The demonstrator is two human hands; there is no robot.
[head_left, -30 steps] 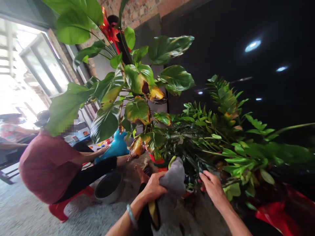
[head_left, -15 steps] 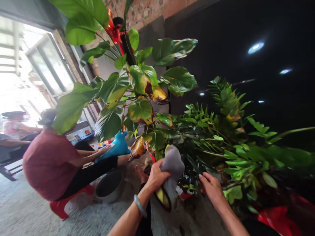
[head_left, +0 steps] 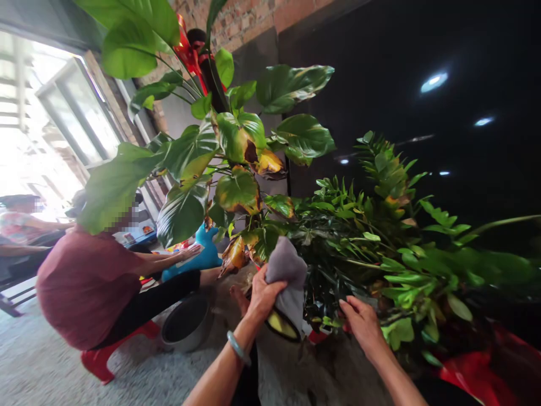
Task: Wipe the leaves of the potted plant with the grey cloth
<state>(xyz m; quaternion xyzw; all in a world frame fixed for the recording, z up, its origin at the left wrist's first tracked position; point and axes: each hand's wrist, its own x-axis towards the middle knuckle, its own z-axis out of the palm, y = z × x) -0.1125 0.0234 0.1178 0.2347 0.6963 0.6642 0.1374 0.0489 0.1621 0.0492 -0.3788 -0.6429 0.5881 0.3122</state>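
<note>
My left hand (head_left: 262,294) is closed on a grey cloth (head_left: 287,276), pressing it along a green-yellow leaf (head_left: 281,325) low on the big-leaved plant (head_left: 236,192). My right hand (head_left: 362,325) reaches into the base of the feathery dark-green plant (head_left: 380,248), fingers curled among its stems; what they hold is hidden. A green bangle (head_left: 237,348) sits on my left wrist.
A person in a maroon top (head_left: 84,282) sits on a red stool (head_left: 101,355) at the left, hands near a blue object (head_left: 203,254). A grey bowl (head_left: 186,324) stands on the floor. Red wrapping (head_left: 477,378) lies at lower right. Another person (head_left: 21,225) sits far left.
My left hand has slid the cloth upward along the leaf, from its lower part toward the stem. My right hand has hardly moved.
</note>
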